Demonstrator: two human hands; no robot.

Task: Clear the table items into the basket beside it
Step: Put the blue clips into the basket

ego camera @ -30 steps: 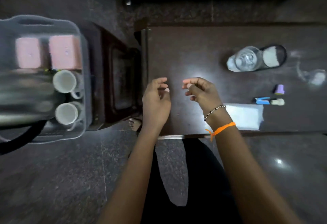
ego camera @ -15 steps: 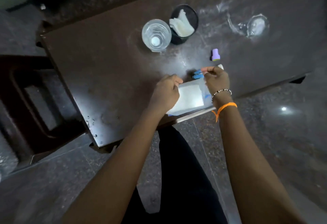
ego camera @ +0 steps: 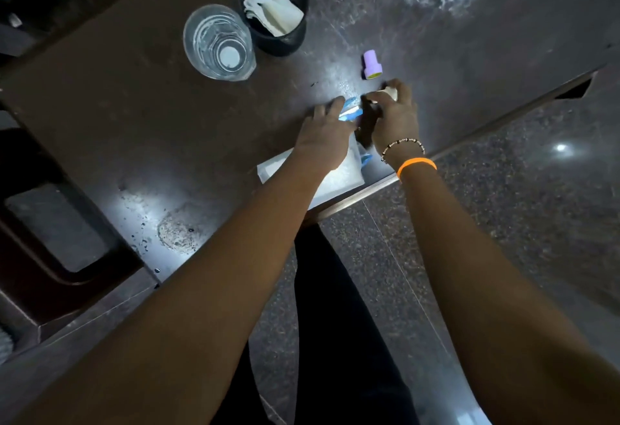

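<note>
Hands [ego camera: 362, 122] meet over a blue item [ego camera: 350, 111]; grips unclear.

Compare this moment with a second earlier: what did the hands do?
Both hands went from hovering empty to the blue-handled tool: the left hand touches it, the right hand grips its pale end. Glass, black cup and purple cap stayed put.
</note>
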